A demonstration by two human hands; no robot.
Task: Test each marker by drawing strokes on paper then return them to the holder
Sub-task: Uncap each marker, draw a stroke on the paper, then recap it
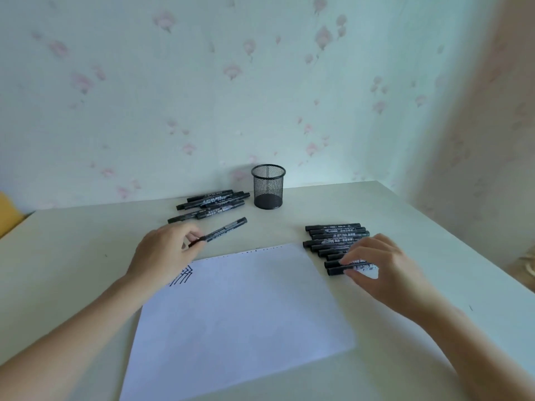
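Observation:
A white sheet of paper (240, 314) lies on the pale table, with a few black zigzag strokes (181, 277) at its upper left corner. My left hand (165, 250) holds a black marker (224, 229) just above that corner, its capped end pointing up and right. Behind it lies a loose pile of black markers (211, 202). A black mesh holder (268, 186) stands empty at the back of the table. To the right of the paper, several black markers (335, 237) lie in a neat row; my right hand (379, 264) pinches the nearest marker (335, 270) of that row.
The table (86, 241) meets a flowered wall behind the holder. Its right edge runs diagonally past my right hand. A yellow object (8, 212) shows at the far left beyond the table.

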